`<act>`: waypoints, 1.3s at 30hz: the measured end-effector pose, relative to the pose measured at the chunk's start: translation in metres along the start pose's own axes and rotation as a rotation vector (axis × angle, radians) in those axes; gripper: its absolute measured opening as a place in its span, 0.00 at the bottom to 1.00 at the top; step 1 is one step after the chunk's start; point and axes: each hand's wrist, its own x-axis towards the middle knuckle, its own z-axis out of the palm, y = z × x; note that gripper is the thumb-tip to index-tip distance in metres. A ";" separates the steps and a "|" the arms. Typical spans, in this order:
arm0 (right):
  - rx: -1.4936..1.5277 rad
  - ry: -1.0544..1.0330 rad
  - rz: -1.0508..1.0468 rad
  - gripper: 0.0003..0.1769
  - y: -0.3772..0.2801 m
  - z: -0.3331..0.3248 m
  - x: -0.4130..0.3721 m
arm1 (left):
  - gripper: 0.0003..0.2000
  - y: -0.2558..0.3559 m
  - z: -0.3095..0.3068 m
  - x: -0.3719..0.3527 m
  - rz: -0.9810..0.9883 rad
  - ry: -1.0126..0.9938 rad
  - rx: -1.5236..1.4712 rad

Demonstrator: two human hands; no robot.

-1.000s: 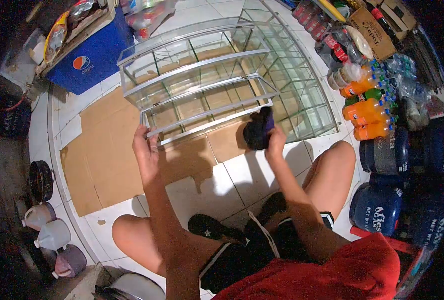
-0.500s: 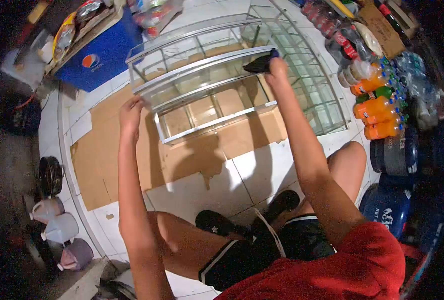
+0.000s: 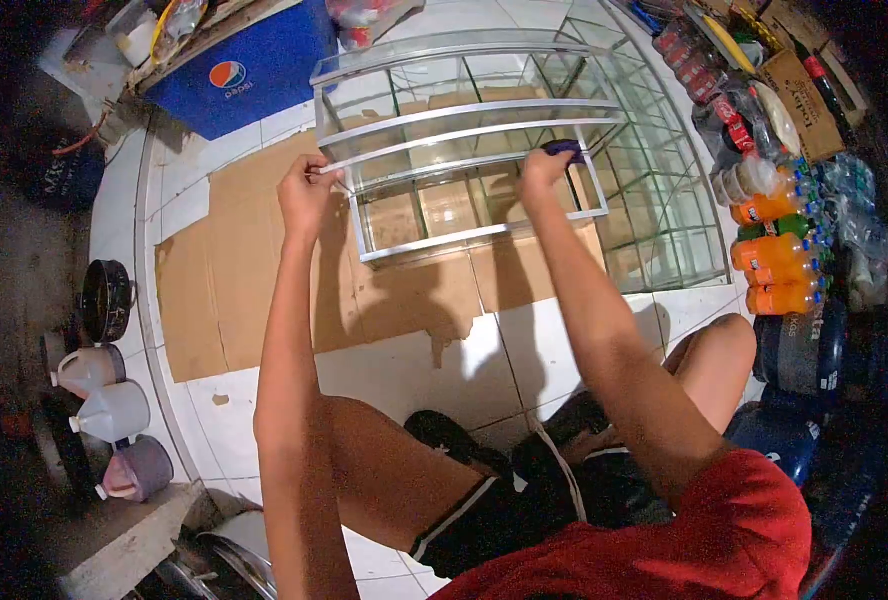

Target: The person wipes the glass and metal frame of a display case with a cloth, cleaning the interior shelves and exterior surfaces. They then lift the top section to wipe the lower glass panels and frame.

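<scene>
A glass case with silvery metal edges (image 3: 484, 232) and inner dividers lies on brown cardboard (image 3: 254, 270) on the tiled floor. My left hand (image 3: 307, 192) pinches the left end of a metal-edged glass panel (image 3: 414, 148), which is tilted over the case's front opening. At the panel's right end, my right hand (image 3: 544, 170) is closed around a dark purple cloth (image 3: 564, 150), pressed against the metal edge.
A blue Pepsi cooler (image 3: 254, 85) stands at the back left. Orange soda bottles (image 3: 776, 262) and large blue water containers (image 3: 799, 350) line the right. Plastic jugs (image 3: 114, 410) and a dark round pan (image 3: 107, 300) are on the left.
The whole view has shifted, so the case appears further right. My right hand and the dark cloth have moved down along the panel's right end. My left hand stays at its left end.
</scene>
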 end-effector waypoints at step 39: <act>-0.658 -1.374 -1.077 0.12 0.006 0.040 -0.233 | 0.06 0.009 -0.002 0.012 0.146 -0.034 0.095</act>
